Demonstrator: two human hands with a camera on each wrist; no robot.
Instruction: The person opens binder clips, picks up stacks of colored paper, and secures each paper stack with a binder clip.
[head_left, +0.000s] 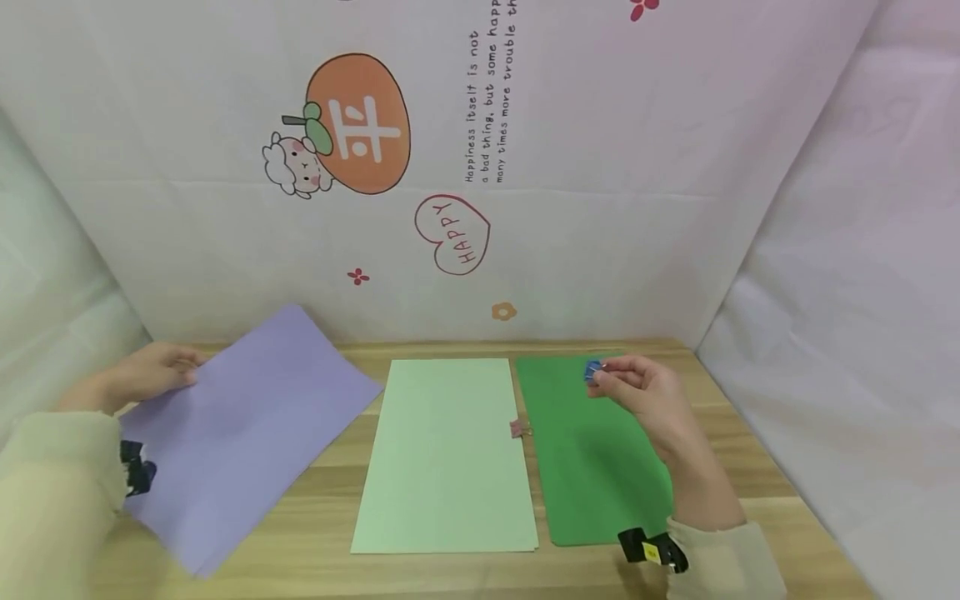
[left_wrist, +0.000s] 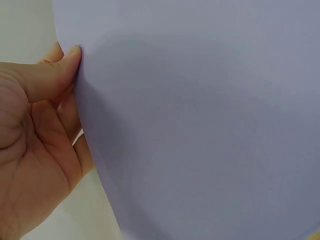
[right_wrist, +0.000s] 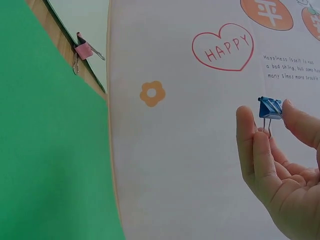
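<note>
My left hand [head_left: 153, 372] pinches the edge of a purple sheet of paper [head_left: 262, 417], which is raised and tilted at the left of the table. In the left wrist view the thumb [left_wrist: 70, 65] lies on the near face of the purple paper [left_wrist: 200, 125], with fingers behind its edge. Over the green mat [head_left: 592, 467], my right hand [head_left: 648, 400] holds a small blue binder clip [head_left: 593, 371] between thumb and fingers. The right wrist view shows the blue binder clip [right_wrist: 270, 108] with its wire handles among the fingers.
Pale green paper [head_left: 450, 458] lies mid-table, with a pink binder clip [head_left: 517, 428] on its right edge. The wooden table [head_left: 337, 500] meets a printed white cloth [head_left: 585, 208] at the back. White cloth [head_left: 862, 292] also hangs at the sides.
</note>
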